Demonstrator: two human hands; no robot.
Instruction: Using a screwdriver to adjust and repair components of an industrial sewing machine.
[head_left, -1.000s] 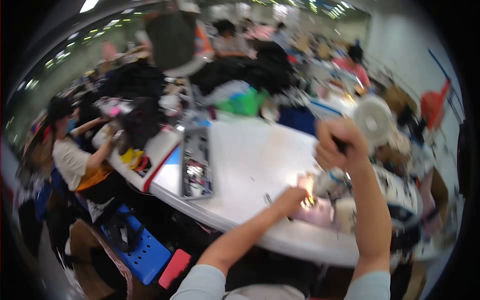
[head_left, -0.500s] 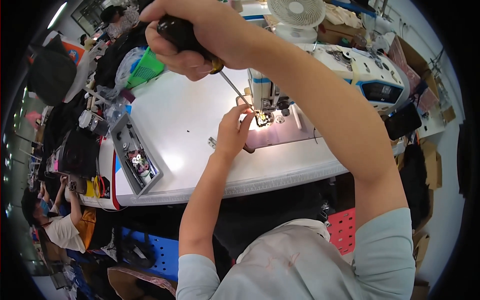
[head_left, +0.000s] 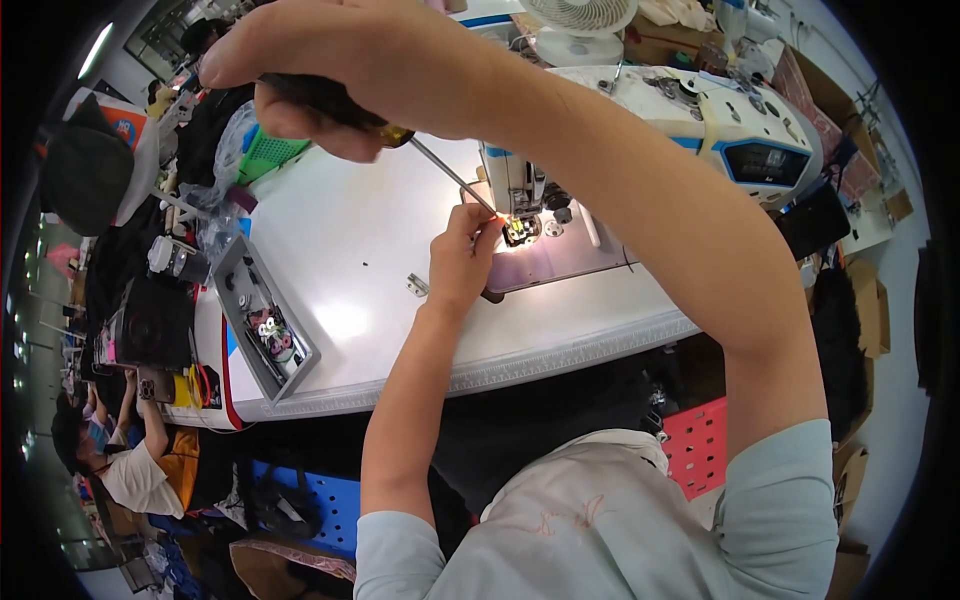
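Black-handled screwdriver (head_left: 396,134) wrapped in the raised right hand (head_left: 370,70), shaft (head_left: 448,171) now leaning flatter than half a second ago, lower end still beside the left hand (head_left: 462,255). Suggests same spot being worked, from a lower angle. Left fingertips drawn close together; cannot tell if pinching the shaft. Just to their right, lit opening (head_left: 521,232) of the sewing machine (head_left: 730,128).

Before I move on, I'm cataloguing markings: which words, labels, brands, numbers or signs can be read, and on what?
Orange patch: pale lettering, not transcribed.
Ruler strip: markings too small to read.
Dark sewing-machine panel: too small to read.
Light shirt: looping script, unclear.
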